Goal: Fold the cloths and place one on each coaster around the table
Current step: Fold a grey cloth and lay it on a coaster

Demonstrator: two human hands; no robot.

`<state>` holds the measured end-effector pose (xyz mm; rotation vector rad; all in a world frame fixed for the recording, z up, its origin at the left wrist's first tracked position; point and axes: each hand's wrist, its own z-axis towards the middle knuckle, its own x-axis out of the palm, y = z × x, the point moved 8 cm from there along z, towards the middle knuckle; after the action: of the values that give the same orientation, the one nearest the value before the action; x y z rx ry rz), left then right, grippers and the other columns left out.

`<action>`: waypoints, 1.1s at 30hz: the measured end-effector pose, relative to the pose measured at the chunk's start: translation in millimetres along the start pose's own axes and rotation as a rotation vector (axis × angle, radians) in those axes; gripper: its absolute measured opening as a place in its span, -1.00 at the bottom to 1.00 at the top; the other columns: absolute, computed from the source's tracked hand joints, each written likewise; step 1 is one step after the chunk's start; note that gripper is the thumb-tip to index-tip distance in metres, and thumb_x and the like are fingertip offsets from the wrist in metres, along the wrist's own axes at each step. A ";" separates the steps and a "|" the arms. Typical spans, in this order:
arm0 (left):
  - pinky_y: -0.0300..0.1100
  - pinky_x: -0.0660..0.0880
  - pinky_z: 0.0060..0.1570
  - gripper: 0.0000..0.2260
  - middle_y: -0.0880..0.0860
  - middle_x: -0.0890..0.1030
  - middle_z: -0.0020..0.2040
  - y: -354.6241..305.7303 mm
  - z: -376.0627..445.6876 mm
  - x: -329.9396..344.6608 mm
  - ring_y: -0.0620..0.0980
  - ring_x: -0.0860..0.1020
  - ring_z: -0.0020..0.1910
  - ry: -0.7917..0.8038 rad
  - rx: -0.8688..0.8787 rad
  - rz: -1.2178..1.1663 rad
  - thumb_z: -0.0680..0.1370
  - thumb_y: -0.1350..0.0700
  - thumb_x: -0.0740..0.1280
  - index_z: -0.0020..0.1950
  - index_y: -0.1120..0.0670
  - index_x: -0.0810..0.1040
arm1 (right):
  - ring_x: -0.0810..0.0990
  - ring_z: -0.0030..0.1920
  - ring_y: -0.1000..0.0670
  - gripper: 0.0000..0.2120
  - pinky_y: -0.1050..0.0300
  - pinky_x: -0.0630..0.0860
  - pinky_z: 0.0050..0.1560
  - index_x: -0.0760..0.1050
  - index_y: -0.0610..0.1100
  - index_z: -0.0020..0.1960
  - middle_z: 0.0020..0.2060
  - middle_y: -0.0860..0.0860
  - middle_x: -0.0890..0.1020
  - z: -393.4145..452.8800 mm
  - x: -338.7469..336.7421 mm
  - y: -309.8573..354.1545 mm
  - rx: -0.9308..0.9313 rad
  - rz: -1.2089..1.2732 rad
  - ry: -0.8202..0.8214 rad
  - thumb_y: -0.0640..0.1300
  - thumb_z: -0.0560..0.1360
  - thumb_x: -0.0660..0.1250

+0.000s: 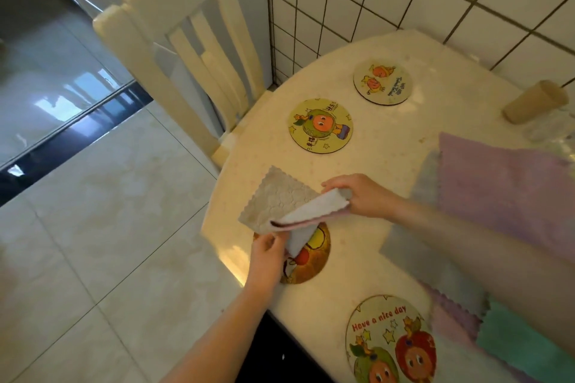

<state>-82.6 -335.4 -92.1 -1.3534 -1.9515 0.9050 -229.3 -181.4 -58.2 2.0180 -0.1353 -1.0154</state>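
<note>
Both forearms bare, no sleeves or jewellery.

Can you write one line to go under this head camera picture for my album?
Both hands, left and right, fold a beige cloth above a round coaster at the table edge.

Four coasters (321,125) along table (367,165) edge (cloth pile (497,183) right), chair (174,50) behind.

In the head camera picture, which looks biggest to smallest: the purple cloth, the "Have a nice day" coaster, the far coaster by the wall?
1. purple cloth
2. "Have a nice day" coaster
3. far coaster

The two coasters may really match; the near one simply sits closer to the camera.
</note>
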 end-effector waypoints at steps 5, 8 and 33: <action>0.00 0.62 -0.04 -0.80 0.19 0.67 0.02 19.6 10.9 -13.1 0.13 0.66 -0.03 -0.122 -0.231 -0.324 0.61 0.10 0.26 0.18 0.15 0.54 | 0.36 -0.41 0.15 -0.74 0.21 0.24 -0.38 0.41 -0.02 -0.34 -0.44 0.08 0.42 40.2 24.8 4.6 0.198 0.218 -0.088 -0.09 0.50 0.36; -0.09 0.63 -0.17 -0.79 0.17 0.68 0.03 23.1 9.9 -16.3 0.12 0.68 -0.07 -0.148 -0.249 -0.355 0.63 0.14 0.23 0.24 0.10 0.50 | 0.41 -0.34 0.00 -0.76 0.10 0.24 -0.32 0.48 -0.21 -0.17 -0.38 -0.06 0.47 51.3 40.0 -2.4 0.240 0.086 -0.078 -0.03 0.50 0.31; -0.05 0.63 -0.12 -0.89 0.14 0.65 -0.18 19.5 14.1 -67.5 0.05 0.66 -0.21 -0.379 -0.251 0.121 0.51 0.28 0.28 0.01 0.13 0.48 | 0.52 -0.12 0.02 -0.72 0.06 0.50 -0.15 0.40 -0.07 0.11 -0.07 0.06 0.52 57.2 23.7 7.8 0.331 -0.199 -0.327 0.10 0.52 0.27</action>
<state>-62.2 -397.3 -122.0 -1.5434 -2.3541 1.0648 -251.6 -233.3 -84.7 2.1742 -0.2979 -1.5303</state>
